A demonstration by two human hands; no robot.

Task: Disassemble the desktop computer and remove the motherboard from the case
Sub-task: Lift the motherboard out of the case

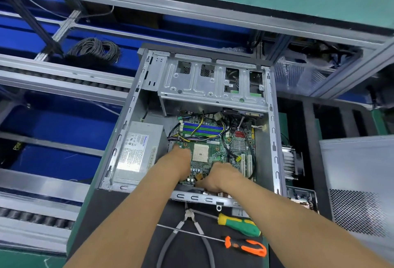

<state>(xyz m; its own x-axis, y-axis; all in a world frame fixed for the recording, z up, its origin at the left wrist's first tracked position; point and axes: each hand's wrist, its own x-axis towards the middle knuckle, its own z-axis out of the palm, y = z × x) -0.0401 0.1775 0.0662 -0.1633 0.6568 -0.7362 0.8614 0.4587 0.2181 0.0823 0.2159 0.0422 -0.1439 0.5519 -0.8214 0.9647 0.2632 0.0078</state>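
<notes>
The open grey desktop case [274, 131] lies on a black mat. Inside it the green motherboard [215, 146] shows a bare CPU socket, blue and green memory slots and loose cables across its top. My left hand [180, 156] reaches into the case and rests on the board's left edge beside the socket; its fingers are hidden from here. My right hand [215, 177] is at the board's near edge by the rear ports, fingers curled down onto that edge. What the fingertips hold is hidden.
A silver power supply [138, 150] fills the case's left side and a drive cage [213, 84] its far end. Pliers [189, 223], a green-handled screwdriver [238, 224] and an orange-handled screwdriver [245, 245] lie on the mat. A heatsink [291, 164] and the side panel [360, 184] lie at right.
</notes>
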